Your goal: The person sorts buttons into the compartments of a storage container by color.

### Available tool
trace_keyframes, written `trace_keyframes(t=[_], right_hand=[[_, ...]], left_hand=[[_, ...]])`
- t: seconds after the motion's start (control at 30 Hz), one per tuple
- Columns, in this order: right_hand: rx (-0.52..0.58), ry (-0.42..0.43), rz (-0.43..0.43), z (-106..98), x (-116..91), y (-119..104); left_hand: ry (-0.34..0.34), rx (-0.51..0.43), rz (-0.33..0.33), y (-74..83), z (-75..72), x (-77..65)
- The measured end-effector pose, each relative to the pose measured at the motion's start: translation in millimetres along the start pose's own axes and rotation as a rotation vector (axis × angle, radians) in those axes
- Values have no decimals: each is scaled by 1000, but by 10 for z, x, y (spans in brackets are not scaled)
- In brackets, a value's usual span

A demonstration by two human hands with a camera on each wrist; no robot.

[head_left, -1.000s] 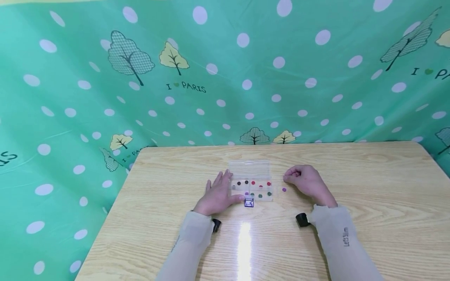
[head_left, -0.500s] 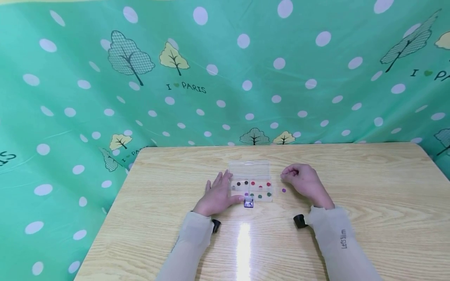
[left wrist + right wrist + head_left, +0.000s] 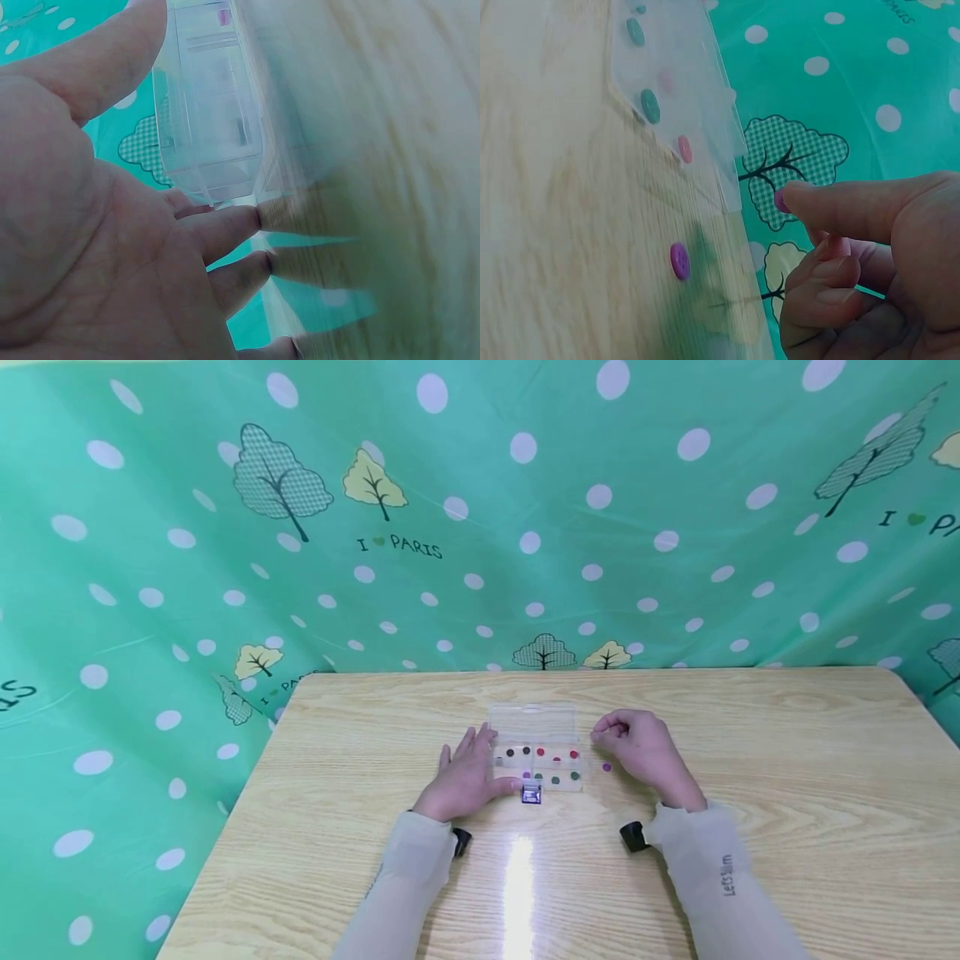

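A clear plastic compartment box lies on the table with its lid laid back. Black, red, green and purple buttons sit in its compartments. My left hand spreads its fingers along the box's left side, the thumb near the front edge; in the left wrist view the fingertips touch the table. To the right of the box, my right hand is raised and pinches a purple button between thumb and finger. Another purple button lies on the table between that hand and the box.
A small dark blue rectangle is at the front edge of the box. The wooden table backs onto a green dotted curtain. Black wrist cameras are strapped at both cuffs.
My right hand has moved a little left toward the box with the pinched button. The left hand, the box and the loose purple button have stayed in place.
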State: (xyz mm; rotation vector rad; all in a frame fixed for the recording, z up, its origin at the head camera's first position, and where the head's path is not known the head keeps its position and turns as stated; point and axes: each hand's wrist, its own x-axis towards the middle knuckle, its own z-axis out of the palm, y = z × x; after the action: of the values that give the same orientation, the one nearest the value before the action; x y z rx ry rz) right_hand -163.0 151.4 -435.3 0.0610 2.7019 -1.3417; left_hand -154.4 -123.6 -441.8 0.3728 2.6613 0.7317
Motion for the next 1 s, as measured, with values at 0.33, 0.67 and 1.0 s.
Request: trace_keyframes(t=[0.33, 0.67, 1.0], right_hand=[[33, -5, 3, 70, -13, -57], [8, 14, -68, 173, -40, -157], [14, -2, -112, 293, -62, -237]], left_hand=[[2, -2, 3, 11, -15, -7], [2, 7, 7, 7, -11, -6], [3, 6, 1, 5, -13, 5]])
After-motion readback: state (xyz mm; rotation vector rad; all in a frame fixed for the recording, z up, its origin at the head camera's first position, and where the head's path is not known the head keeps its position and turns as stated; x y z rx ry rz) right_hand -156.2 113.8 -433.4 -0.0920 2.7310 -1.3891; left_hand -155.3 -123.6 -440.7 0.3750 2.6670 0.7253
